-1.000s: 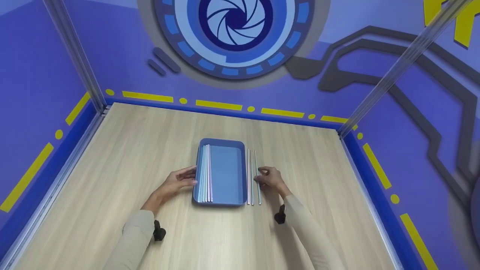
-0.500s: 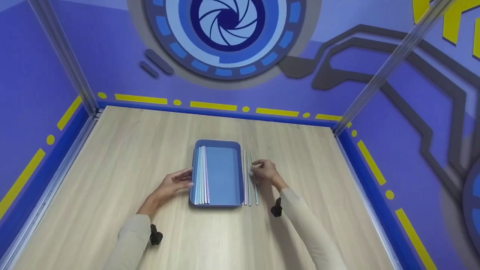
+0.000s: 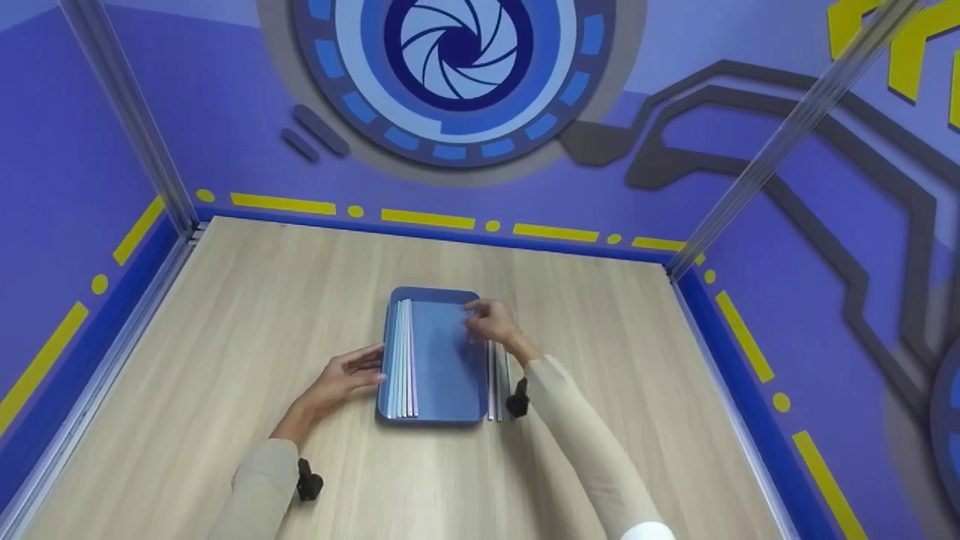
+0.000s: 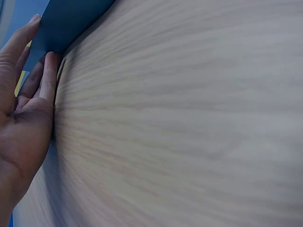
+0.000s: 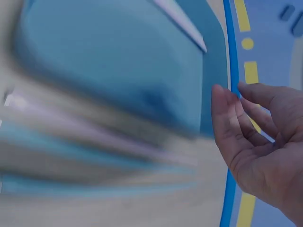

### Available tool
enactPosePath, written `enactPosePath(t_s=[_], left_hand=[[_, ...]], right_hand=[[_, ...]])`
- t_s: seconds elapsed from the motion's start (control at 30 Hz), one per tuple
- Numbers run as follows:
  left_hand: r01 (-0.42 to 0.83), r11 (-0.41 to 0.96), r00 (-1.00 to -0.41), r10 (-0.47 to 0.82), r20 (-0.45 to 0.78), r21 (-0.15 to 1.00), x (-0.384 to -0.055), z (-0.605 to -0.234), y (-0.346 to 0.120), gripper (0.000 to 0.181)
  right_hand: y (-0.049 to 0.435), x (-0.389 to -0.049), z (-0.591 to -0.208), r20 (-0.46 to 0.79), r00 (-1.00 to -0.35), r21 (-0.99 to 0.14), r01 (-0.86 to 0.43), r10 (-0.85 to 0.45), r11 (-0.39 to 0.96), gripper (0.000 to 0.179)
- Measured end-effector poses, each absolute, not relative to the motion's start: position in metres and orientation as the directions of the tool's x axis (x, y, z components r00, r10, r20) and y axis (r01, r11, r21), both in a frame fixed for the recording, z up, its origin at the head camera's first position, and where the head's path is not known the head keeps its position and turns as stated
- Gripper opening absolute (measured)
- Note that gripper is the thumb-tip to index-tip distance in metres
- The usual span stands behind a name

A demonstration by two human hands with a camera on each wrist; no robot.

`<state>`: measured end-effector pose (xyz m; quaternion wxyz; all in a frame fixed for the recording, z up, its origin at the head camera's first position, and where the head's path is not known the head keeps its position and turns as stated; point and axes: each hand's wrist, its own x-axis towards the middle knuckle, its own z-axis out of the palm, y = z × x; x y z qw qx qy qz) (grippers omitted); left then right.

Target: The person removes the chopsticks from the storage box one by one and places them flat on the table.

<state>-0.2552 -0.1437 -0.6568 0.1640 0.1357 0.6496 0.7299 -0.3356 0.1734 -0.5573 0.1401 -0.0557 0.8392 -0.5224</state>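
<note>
A shallow blue tray (image 3: 446, 375) lies on the wooden table, with a row of long, thin, pale blue and pink sticks (image 3: 403, 367) along its left side. My left hand (image 3: 341, 381) rests against the tray's left wall, its fingers fairly straight and the thumb near the rim. Over the tray's right rim hovers my right hand (image 3: 493, 322), fingers loosely bent and nothing between them. Just outside that rim are a few more thin sticks (image 3: 492, 394), partly covered by the right hand and wrist. In the right wrist view these sticks (image 5: 94, 130) are blurred.
Blue-purple walls (image 3: 360, 180) with yellow marks enclose the table (image 3: 300, 277) at the back and on both sides. Metal posts (image 3: 127, 112) stand in the corners. A small black device (image 3: 308, 481) is at each wrist.
My right hand has left the sticks beside the tray and moved left and away from me, over the tray's right rim. The left hand has stayed at the tray's left wall.
</note>
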Motion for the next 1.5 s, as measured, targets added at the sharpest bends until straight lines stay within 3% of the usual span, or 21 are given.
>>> enactPosePath(t_s=[0.37, 0.57, 0.93, 1.27, 1.5], left_hand=[[-0.087, -0.109, -0.903, 0.429, -0.032, 0.990, -0.255, -0.655, -0.148, 0.071], [-0.083, -0.105, -0.895, 0.446, -0.028, 0.991, -0.256, -0.653, -0.148, 0.072], [-0.086, -0.103, -0.899, 0.437, -0.032, 0.991, -0.256, -0.654, -0.147, 0.070], [-0.076, -0.089, -0.904, 0.426, -0.031, 0.993, -0.258, -0.656, -0.147, 0.071], [-0.074, -0.085, -0.904, 0.427, -0.030, 0.994, -0.255, -0.656, -0.147, 0.072]], right_hand=[[0.103, -0.332, -0.600, -0.292, -0.902, -0.910, 0.160, -0.318, 0.382, 0.030], [0.087, -0.327, -0.614, -0.280, -0.924, -0.914, 0.173, -0.262, 0.367, 0.029], [0.081, -0.323, -0.616, -0.180, -0.962, -0.868, 0.058, -0.205, 0.492, 0.031], [0.093, -0.321, -0.606, -0.240, -0.957, -0.723, 0.062, -0.165, 0.688, 0.037], [0.100, -0.319, -0.606, -0.217, -0.952, -0.707, 0.000, -0.217, 0.707, 0.034]])
